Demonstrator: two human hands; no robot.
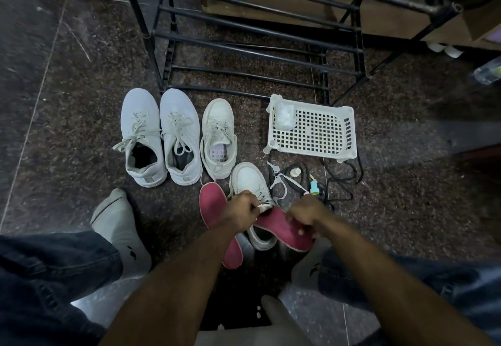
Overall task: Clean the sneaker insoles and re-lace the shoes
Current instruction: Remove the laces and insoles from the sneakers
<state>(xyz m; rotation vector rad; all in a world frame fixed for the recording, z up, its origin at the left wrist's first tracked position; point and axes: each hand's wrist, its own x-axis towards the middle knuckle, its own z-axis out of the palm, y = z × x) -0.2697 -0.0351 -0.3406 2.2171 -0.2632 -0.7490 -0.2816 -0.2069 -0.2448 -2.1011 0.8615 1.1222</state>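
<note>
Nearest the person, the right hand point(303, 214) grips a red insole point(284, 230) lying across the heel opening of a white sneaker point(250, 180). The left hand point(241, 210) pinches the tongue and lace end at that sneaker's throat. A second red insole point(212, 204) lies on the floor just left of the sneaker. Farther out stand three more white sneakers point(179, 134) in a row. A white plastic basket point(311, 128) sits right of them, before a black rack point(257, 33).
</note>
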